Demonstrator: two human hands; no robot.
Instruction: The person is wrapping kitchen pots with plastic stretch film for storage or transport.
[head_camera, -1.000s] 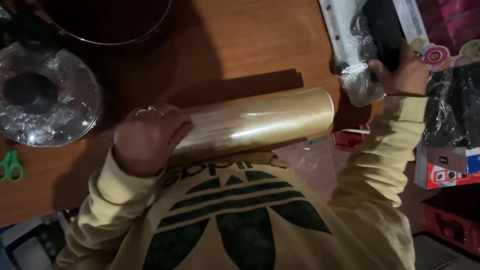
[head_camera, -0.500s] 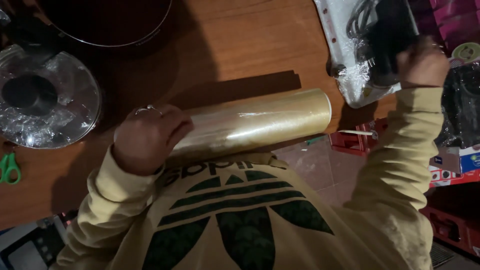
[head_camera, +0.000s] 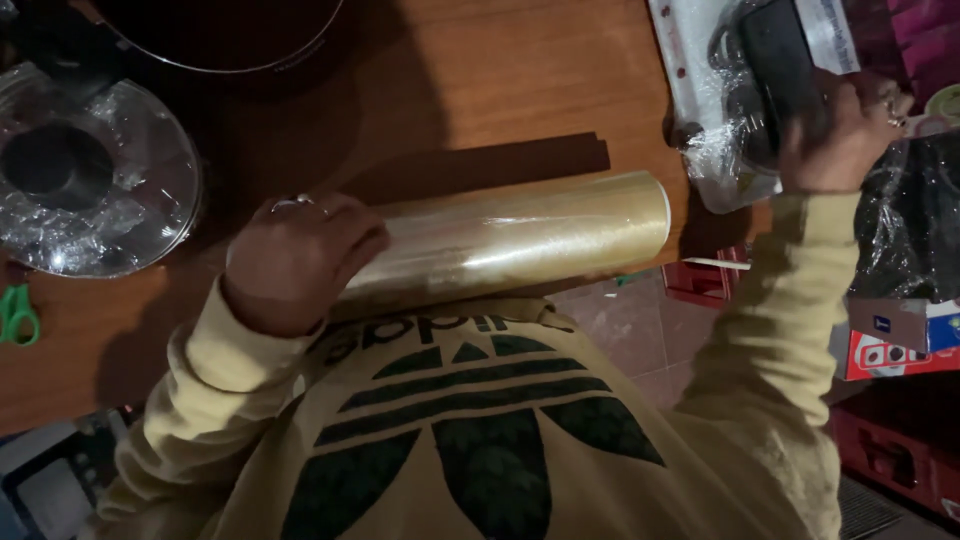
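Note:
A thick roll of clear plastic wrap (head_camera: 520, 238) lies across the near edge of a brown wooden table (head_camera: 500, 90). My left hand (head_camera: 300, 260), with a ring on one finger, rests closed over the roll's left end. Reaching out to the far right, my right hand (head_camera: 840, 135) grips a black object (head_camera: 775, 65) partly covered in clear plastic. That object sits on a white sheet at the table's right corner. My yellow sweatshirt with a dark green print fills the bottom of the view.
A glass lid wrapped in plastic film (head_camera: 85, 180) lies at the left, with a dark round pot (head_camera: 220, 35) behind it. Green scissor handles (head_camera: 18, 315) poke in at the left edge. Red crates (head_camera: 890, 440) and a printed box (head_camera: 900, 345) stand on the floor at right.
My right hand has lifted the black wrapped object up and to the right, further from the roll. My left hand and the roll have stayed in place.

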